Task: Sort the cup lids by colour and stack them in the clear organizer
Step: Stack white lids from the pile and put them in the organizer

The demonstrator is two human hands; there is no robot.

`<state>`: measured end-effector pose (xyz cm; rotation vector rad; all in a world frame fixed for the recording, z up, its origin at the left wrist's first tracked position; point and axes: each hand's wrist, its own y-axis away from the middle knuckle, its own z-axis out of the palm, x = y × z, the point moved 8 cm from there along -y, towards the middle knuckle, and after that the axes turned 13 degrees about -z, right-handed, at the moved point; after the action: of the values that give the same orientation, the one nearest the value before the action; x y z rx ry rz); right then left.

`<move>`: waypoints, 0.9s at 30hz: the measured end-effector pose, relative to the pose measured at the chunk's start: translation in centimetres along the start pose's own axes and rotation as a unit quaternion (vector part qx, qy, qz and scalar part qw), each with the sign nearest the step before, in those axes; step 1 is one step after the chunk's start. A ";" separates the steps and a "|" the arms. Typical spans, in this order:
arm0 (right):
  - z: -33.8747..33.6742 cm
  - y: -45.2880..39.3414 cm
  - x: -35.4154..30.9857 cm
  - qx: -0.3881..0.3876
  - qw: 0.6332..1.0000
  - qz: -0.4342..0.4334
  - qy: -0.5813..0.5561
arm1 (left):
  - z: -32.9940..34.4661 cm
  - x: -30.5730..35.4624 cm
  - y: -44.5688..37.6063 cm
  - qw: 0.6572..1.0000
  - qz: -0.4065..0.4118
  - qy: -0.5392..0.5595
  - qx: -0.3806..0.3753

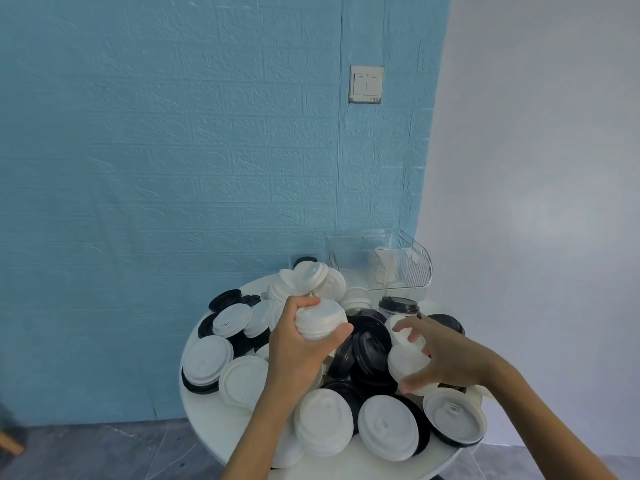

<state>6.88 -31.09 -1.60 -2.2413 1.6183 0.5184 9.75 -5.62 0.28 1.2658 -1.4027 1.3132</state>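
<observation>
A plain indoor room, likely a home or small staged work corner. A blue brick-pattern wall (173,168) carries a double light switch (366,84); right of the switch the wall turns bare white (540,168). Below the switch, a round white desk (207,414) stands on grey marbled floor (86,452).

White and black cup lids (346,382) lie heaped in disorder across the round white table (214,424), many overlapping, several tilted on edge. A short stack of white lids (320,320) is held above the heap. A second white stack (407,367) sits at the heap's right side. The clear organizer (384,261) stands at the table's far edge; a few white lids stand inside it.
</observation>
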 end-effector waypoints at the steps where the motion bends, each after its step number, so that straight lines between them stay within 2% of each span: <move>1: -0.1 -0.1 -0.1 0.016 1.000 -0.002 -0.004 | 0.1 0.0 0.0 1.000 0.001 0.000 0.000; 8: -3.2 -0.8 -1.6 0.098 0.993 -0.042 -0.057 | 0.5 -0.6 -0.1 1.000 -0.009 -0.010 -0.006; 15: -0.7 -2.1 -3.0 0.020 0.999 -0.036 -0.023 | 0.7 -0.8 0.0 1.000 -0.010 -0.019 -0.008; 18: -0.9 -1.8 -2.9 0.034 0.998 -0.035 -0.039 | 0.5 -1.1 -0.2 1.000 -0.014 -0.019 -0.005; 22: -3.7 -1.8 -4.2 0.123 0.984 -0.065 -0.115 | 0.6 -1.2 -0.5 1.000 -0.013 -0.015 -0.010; 27: -5.5 -3.4 -7.9 0.281 0.928 -0.115 -0.217 | 1.4 -0.6 -0.8 1.000 0.002 -0.012 -0.014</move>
<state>8.37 -26.10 7.16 -1.7019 1.0835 0.3859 10.69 -6.86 -0.32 1.2651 -1.4370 1.2803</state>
